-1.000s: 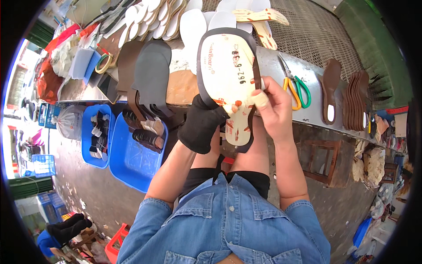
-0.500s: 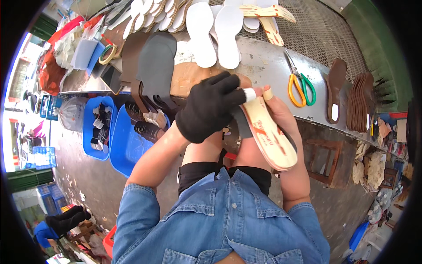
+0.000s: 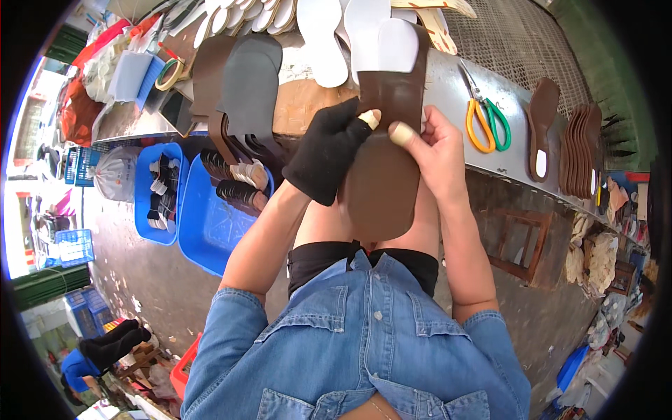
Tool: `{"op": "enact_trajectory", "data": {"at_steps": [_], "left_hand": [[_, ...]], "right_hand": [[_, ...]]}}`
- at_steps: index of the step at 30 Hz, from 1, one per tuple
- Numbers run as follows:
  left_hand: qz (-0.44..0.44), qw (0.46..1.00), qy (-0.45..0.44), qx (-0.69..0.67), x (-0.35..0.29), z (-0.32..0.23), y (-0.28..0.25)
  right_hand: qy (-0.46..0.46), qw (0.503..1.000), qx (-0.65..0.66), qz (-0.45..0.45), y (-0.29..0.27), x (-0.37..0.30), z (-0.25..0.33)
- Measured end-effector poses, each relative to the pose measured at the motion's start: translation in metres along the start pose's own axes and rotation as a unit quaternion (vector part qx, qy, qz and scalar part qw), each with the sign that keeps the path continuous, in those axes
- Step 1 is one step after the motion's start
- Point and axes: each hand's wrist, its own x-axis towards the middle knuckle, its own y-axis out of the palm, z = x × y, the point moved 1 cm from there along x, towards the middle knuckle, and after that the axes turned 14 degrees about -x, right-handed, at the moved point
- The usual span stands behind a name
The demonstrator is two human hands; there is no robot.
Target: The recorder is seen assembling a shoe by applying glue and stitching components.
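Observation:
Over my lap I hold a brown shoe insole [image 3: 382, 183], its broad rounded end toward me. Beyond my thumbs, a brown part with a white end [image 3: 397, 46] reaches over the bench; whether it is a separate piece I cannot tell. My left hand [image 3: 329, 148], in a black glove with a pale covering on the thumb tip, grips the left edge. My bare right hand [image 3: 439, 155], its thumb tip wrapped, grips the right edge with the thumb on top. The fingers underneath are partly hidden. White insoles [image 3: 323, 42] lie just past the held piece.
Scissors [image 3: 483, 115] with yellow and green handles lie on the metal bench [image 3: 448, 87]. Brown insoles [image 3: 578, 150] stand at right. Grey and brown sheets [image 3: 250, 84] overhang the bench at left. Blue bins [image 3: 192, 234] sit below. Another person [image 3: 91, 357] is at lower left.
The cream printed insole between my hands is out of sight; the brown insole with the white-ended part shows there now. Both thumbs have come onto its upper face.

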Motion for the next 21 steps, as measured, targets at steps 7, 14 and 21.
{"op": "enact_trajectory", "data": {"at_steps": [7, 14, 21], "left_hand": [[-0.016, 0.996, 0.03, 0.078, -0.001, -0.007, -0.004], [0.061, 0.997, 0.026, 0.036, -0.01, 0.001, 0.001], [-0.034, 0.992, 0.062, 0.108, -0.002, 0.006, -0.011]], "right_hand": [[0.012, 0.997, 0.042, 0.067, -0.001, -0.007, 0.017], [0.02, 0.998, -0.046, -0.028, -0.012, 0.009, -0.011], [0.06, 0.997, 0.021, 0.033, -0.001, -0.021, -0.003]]}}
